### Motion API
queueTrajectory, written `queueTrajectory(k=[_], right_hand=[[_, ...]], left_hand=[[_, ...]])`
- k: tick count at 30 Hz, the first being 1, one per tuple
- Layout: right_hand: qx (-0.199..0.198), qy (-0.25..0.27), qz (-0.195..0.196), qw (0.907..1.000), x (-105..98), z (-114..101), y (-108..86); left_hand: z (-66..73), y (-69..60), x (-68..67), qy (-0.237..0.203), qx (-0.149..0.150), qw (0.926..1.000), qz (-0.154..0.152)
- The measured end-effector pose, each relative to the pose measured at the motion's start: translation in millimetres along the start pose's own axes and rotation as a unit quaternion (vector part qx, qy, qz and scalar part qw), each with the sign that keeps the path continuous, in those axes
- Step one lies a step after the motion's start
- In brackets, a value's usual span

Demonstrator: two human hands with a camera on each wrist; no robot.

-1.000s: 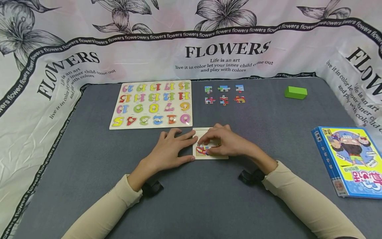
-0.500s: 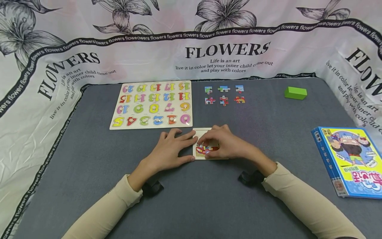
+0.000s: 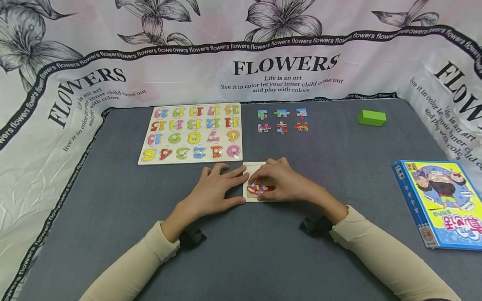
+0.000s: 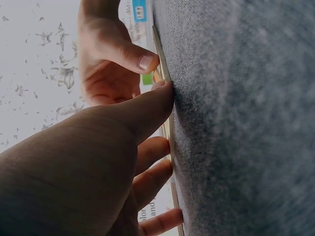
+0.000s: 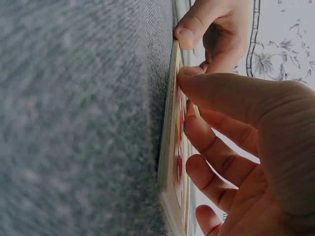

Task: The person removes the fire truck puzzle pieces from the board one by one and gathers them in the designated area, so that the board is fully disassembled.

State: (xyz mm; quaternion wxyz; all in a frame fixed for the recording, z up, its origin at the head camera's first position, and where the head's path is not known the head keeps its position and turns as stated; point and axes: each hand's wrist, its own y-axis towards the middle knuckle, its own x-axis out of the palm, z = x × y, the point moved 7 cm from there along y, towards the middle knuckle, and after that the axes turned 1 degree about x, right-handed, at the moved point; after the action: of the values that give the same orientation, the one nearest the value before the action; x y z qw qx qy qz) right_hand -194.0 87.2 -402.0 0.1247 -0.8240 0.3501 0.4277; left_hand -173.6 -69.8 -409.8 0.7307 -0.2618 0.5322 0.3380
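A small pale wooden jigsaw tray [image 3: 253, 167] lies flat at the middle of the table, partly covered by both hands. My left hand [image 3: 214, 188] has its fingers spread, with thumb and fingertips resting along the tray's left edge. Above the tray my right hand [image 3: 288, 182] bends thumb and index finger toward each other, pinching at a colourful jigsaw piece [image 3: 255, 189] down in the tray. Right fingers hide much of the picture. In the right wrist view the right thumb [image 5: 216, 88] touches the tray's near rim, while the other fingers curl over the red printed surface.
Behind the left hand lies a wooden number board [image 3: 192, 133]. Several loose jigsaw pieces [image 3: 282, 127] sit in two rows behind the tray. A green block [image 3: 372, 118] is at the back right, a blue and yellow box [image 3: 442, 205] at the right. A printed flower cloth [image 3: 188, 75] borders the table.
My right thumb and fingers have shifted slightly left over the tray, most of it between the first two frames. My left hand keeps its place at the tray's edge.
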Motion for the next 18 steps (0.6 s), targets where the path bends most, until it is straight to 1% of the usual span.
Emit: queueTrajectory(k=[11, 18], right_hand=[[0.006, 0.026, -0.009, 0.9996, -5.9, 3.7, -0.9], [0.032, 0.03, -0.002, 0.9991, -15.4, 12.0, -2.0]], left_hand=[[1.1, -0.2, 0.1, 0.004, 0.004, 1.0, 0.002], [0.5, 0.5, 1.0, 0.004, 0.002, 1.0, 0.0]])
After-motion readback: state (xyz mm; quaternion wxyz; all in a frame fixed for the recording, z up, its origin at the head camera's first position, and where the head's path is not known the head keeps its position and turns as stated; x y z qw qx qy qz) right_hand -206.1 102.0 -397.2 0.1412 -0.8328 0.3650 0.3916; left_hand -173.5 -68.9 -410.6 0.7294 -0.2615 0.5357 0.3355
